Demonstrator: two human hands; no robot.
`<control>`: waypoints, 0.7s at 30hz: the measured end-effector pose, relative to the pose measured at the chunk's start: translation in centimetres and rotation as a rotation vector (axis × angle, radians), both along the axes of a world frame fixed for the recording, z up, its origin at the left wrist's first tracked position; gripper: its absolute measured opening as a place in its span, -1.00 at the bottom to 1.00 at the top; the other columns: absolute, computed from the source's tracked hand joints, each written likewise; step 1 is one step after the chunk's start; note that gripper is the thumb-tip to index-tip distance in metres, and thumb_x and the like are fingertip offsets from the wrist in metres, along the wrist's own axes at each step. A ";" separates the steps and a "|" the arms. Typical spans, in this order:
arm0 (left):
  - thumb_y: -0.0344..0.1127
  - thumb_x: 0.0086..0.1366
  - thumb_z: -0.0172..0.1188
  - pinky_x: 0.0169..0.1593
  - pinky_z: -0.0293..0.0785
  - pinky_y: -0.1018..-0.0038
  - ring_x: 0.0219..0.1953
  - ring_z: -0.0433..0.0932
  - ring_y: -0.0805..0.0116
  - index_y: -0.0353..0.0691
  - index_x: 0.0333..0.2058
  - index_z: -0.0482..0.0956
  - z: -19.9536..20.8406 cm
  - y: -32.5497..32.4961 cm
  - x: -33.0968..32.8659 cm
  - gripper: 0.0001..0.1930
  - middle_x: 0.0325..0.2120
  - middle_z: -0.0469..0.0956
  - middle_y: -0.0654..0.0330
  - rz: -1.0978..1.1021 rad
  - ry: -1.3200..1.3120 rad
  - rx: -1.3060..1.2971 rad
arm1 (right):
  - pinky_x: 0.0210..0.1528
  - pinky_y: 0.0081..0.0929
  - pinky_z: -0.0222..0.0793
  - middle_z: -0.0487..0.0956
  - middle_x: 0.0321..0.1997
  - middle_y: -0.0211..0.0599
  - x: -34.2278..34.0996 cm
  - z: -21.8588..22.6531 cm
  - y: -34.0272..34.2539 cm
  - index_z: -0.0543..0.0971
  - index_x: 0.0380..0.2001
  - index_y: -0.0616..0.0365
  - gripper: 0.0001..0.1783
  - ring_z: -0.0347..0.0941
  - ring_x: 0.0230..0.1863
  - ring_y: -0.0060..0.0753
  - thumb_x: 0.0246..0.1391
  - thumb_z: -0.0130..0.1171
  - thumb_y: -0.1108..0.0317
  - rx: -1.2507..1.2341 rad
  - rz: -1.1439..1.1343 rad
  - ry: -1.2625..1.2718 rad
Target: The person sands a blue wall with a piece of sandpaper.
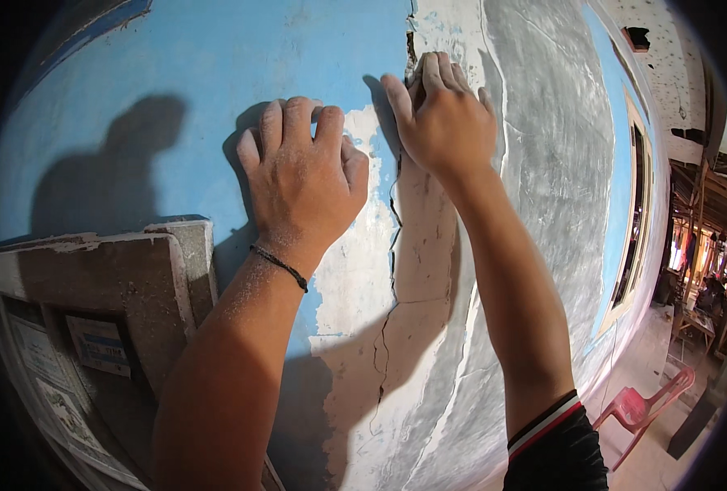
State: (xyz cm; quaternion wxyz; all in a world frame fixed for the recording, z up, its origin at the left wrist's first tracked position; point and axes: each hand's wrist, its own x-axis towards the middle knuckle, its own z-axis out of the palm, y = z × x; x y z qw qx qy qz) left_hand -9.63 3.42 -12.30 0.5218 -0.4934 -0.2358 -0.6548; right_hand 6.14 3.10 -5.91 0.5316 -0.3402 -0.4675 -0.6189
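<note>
My left hand (pixel 302 176), powdered with white dust, is against the blue wall (pixel 216 49) beside a patch of peeled paint. Its fingers are curled with their tips out of sight, so anything inside the hand is hidden. A black cord bracelet (pixel 280 268) circles that wrist. Higher and to the right, my right hand (pixel 448 119) lies on the pale strip along a crack (pixel 395 237). Its fingers point up against the wall and the thumb is spread away from them. Between thumb and fingers is a dark patch I cannot make out.
Grey plaster (pixel 543 164) covers the wall on the right, up to a window frame (pixel 635 213). A brown wooden panel (pixel 94 270) with papers stands at the lower left. A red plastic chair (pixel 641 409) sits on the floor at the lower right.
</note>
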 end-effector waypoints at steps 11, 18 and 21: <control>-0.29 0.09 0.11 0.03 0.13 0.15 0.01 0.33 0.16 -0.09 -0.22 0.49 -0.4 -0.2 -0.5 -0.76 -0.18 0.42 0.23 0.007 -0.018 -0.104 | 0.05 0.01 0.35 0.55 0.02 0.07 -1.0 -3.0 -1.2 0.49 -0.05 0.43 -0.19 0.44 0.12 0.02 0.12 -0.02 -0.26 -0.021 -0.060 -0.092; -0.27 0.05 0.13 -0.10 0.15 0.18 -0.11 0.34 0.20 -0.15 -0.28 0.51 -0.3 0.2 -0.4 -0.78 -0.23 0.39 0.19 -0.015 0.012 -0.013 | -0.01 -0.08 0.40 0.58 -0.08 -0.01 -0.8 -0.5 -1.5 0.51 -0.14 0.40 -0.25 0.49 0.05 -0.04 0.15 -0.03 -0.24 -0.170 0.122 -0.006; -0.27 0.05 0.13 -0.10 0.14 0.18 -0.11 0.33 0.20 -0.15 -0.28 0.51 -0.4 0.1 -0.7 -0.78 -0.23 0.38 0.19 -0.011 0.000 -0.004 | 0.04 -0.03 0.39 0.56 -0.04 0.02 0.2 -6.0 -0.4 0.50 -0.13 0.40 -0.29 0.46 0.08 0.02 0.16 -0.01 -0.19 0.028 0.001 -0.156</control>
